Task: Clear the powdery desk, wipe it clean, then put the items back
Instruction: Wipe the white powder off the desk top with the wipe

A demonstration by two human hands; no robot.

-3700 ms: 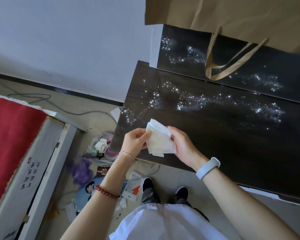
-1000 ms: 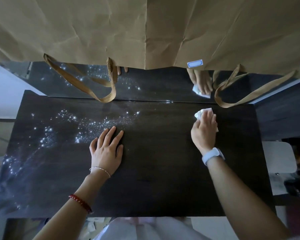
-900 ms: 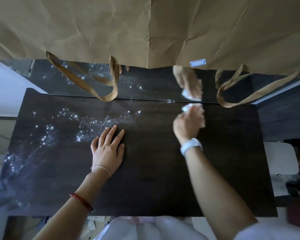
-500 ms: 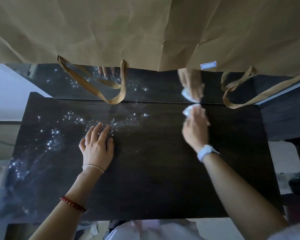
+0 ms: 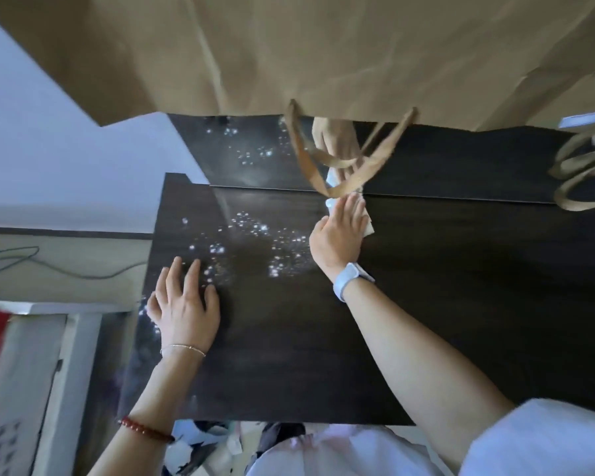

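Two hands rest on the dark wooden desk (image 5: 443, 304). The left hand (image 5: 186, 304) lies flat near the desk's left edge, fingers spread and pressed to the surface among scattered specks of white powder (image 5: 255, 242). The right hand (image 5: 340, 235) reaches toward the far edge of the desk with its fingers straight and close together, pressing down on a white tissue (image 5: 368, 226); only small bits of the tissue show past the fingertips and beside the hand, so its shape is hard to make out. A white wristband (image 5: 349, 280) sits on the right wrist, while the left forearm carries a thin chain bracelet (image 5: 182, 348) and a red bead bracelet (image 5: 145, 429).

The powder lies mostly on the left half of the desk, between the two hands and toward the far left; the right half looks dark and clean. Along the far edge stands a glossy dark panel (image 5: 461, 166) that mirrors the powder and the right hand. Above it hangs a brown paper bag (image 5: 323, 46), and one of its looped handles (image 5: 340, 163) dangles just over the right fingertips. To the left, a cable (image 5: 66, 269) runs across the pale floor.
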